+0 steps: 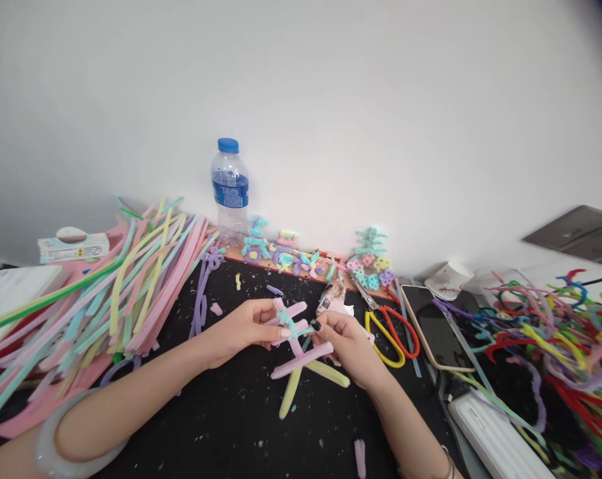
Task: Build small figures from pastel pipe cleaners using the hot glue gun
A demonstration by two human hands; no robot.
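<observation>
Between my hands is a pipe cleaner figure of pink, teal and yellow fuzzy stems, with short pink and yellow pieces sticking out below. My left hand is closed on its upper left part, the thumb pressed on the teal wrap. My right hand pinches the thin teal end at the figure's right side, with fingertips together. Right beside my right hand lie scissors with one yellow and one red handle. A pink hot glue gun sits just behind that hand, partly hidden.
Pipe cleaner bundles lie at left and right. A plastic bottle stands by the wall, beside a strip bearing small pipe cleaner shapes. A phone, paper cup and white power strip are at right.
</observation>
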